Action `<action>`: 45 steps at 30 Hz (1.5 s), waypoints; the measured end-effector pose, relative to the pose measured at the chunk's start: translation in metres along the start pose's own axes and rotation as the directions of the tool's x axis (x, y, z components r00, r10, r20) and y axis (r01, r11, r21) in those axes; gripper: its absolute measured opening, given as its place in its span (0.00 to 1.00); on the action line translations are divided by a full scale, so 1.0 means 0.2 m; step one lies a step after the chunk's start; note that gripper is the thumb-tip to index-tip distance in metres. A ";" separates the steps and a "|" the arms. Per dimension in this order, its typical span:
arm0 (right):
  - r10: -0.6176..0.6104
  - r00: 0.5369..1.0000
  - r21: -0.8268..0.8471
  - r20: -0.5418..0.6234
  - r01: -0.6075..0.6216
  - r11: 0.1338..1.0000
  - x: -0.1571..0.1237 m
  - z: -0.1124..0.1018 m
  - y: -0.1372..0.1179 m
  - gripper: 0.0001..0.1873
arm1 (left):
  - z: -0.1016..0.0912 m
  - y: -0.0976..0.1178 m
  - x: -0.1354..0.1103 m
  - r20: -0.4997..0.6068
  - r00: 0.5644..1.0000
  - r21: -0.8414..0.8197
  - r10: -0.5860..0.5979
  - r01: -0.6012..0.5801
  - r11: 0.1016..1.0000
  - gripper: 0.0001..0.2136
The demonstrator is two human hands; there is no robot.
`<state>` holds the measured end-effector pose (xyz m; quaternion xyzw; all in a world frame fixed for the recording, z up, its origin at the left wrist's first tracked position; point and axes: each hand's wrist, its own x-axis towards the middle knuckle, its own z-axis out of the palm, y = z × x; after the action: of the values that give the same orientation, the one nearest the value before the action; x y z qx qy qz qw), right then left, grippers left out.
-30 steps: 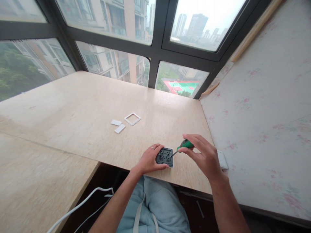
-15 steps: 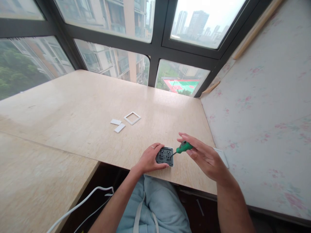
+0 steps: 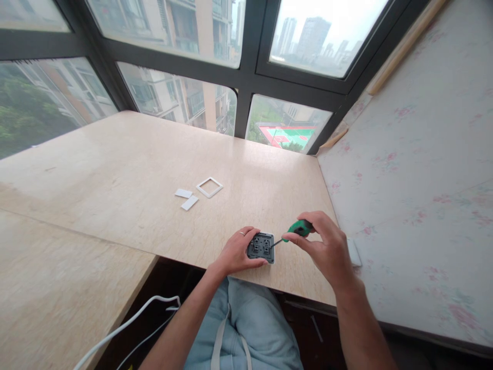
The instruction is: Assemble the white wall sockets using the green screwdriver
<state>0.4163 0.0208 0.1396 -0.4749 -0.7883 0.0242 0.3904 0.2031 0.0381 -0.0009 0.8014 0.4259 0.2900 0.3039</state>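
Near the front edge of the table, my left hand (image 3: 238, 252) grips a square wall switch module (image 3: 263, 247) by its left side, thumb along the near edge. The module has a dark grey face and a white rim, with two rocker mechanisms exposed. My right hand (image 3: 327, 246) is closed around the green and black handle of a screwdriver (image 3: 299, 229). The screwdriver slants down to the left, and its tip meets the right part of the module's face. Whether it sits in a screw is too small to tell.
Farther back on the stone-patterned table (image 3: 127, 169) lie a white square frame (image 3: 210, 195) and two white rocker covers (image 3: 189, 203). A white wall plate (image 3: 354, 253) shows behind my right wrist on the papered wall. A white cable (image 3: 131, 326) hangs at lower left.
My right hand's fingers, loosely spread at the handle before, have now closed around it. The screwdriver handle has swung slightly right and up. My left hand and the module have stayed put.
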 end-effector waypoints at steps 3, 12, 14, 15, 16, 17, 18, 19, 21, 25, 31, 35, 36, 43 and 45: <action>-0.015 1.000 -0.031 -0.016 0.015 0.999 -0.01 0.02 0.00 0.14 | 0.00 0.00 0.00 0.000 1.000 0.002 0.001 -0.001 1.000 0.38; -0.014 0.999 -0.005 -0.036 0.014 1.000 0.01 0.01 -0.02 0.12 | 0.00 0.00 0.00 0.004 1.000 0.003 -0.007 0.007 1.000 0.38; 0.023 0.996 -0.005 -0.083 -0.024 1.000 -0.01 0.00 -0.01 0.14 | 0.00 0.00 0.00 0.006 1.000 0.001 -0.004 0.004 1.000 0.38; 0.063 0.991 0.007 -0.119 -0.063 0.998 -0.02 -0.01 -0.01 0.15 | 0.00 0.00 0.00 0.008 1.000 -0.001 -0.003 0.003 1.000 0.38; 0.116 0.980 0.039 -0.161 -0.111 0.993 -0.03 -0.01 0.00 0.17 | 0.00 0.00 0.00 0.009 1.000 -0.002 -0.003 0.003 1.000 0.38; 0.176 0.964 0.096 -0.202 -0.159 0.983 -0.04 -0.02 0.00 0.20 | 0.00 0.00 0.00 0.010 1.000 -0.004 -0.004 0.004 1.000 0.38; 0.237 0.943 0.177 -0.236 -0.198 0.964 -0.05 -0.02 0.00 0.22 | 0.00 0.00 0.00 0.012 1.000 -0.004 -0.006 0.006 1.000 0.38; 0.294 0.920 0.272 -0.258 -0.223 0.936 -0.05 -0.02 0.00 0.24 | 0.00 0.00 0.00 0.013 1.000 -0.005 -0.009 0.009 1.000 0.38; 0.386 0.882 0.452 -0.272 -0.237 0.860 -0.06 -0.02 0.00 0.24 | 0.00 0.00 0.00 0.017 1.000 -0.002 -0.016 0.016 1.000 0.39; 0.487 0.834 0.636 -0.258 -0.233 0.736 -0.07 -0.02 0.00 0.20 | -0.01 0.00 -0.01 0.025 1.000 0.003 -0.018 0.018 1.000 0.42; 0.427 0.893 0.707 -0.142 -0.211 0.675 -0.05 0.03 -0.03 0.18 | -0.01 -0.01 -0.01 0.022 1.000 -0.029 0.005 -0.005 1.000 0.49; 0.340 0.939 0.706 -0.057 -0.203 0.679 -0.03 0.10 -0.07 0.19 | -0.02 -0.04 -0.03 -0.036 0.999 -0.135 0.026 -0.031 0.990 0.46; 0.321 0.946 0.711 -0.037 -0.201 0.673 -0.02 0.11 -0.08 0.19 | -0.02 -0.04 -0.04 -0.057 0.998 -0.165 0.029 -0.038 0.986 0.44; 0.279 0.957 0.714 0.080 -0.250 0.654 -0.01 0.21 -0.08 0.18 | -0.03 -0.06 -0.09 -0.055 0.998 -0.161 -0.006 -0.003 0.987 0.36; 0.274 0.957 0.712 0.099 -0.260 0.652 -0.01 0.22 -0.08 0.18 | -0.04 -0.05 -0.09 -0.043 0.999 -0.144 -0.006 0.000 0.990 0.35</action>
<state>0.3767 0.0245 0.1138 -0.3952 -0.6336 0.3831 0.5436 0.1840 0.0294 -0.0073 0.7702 0.4114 0.3367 0.3523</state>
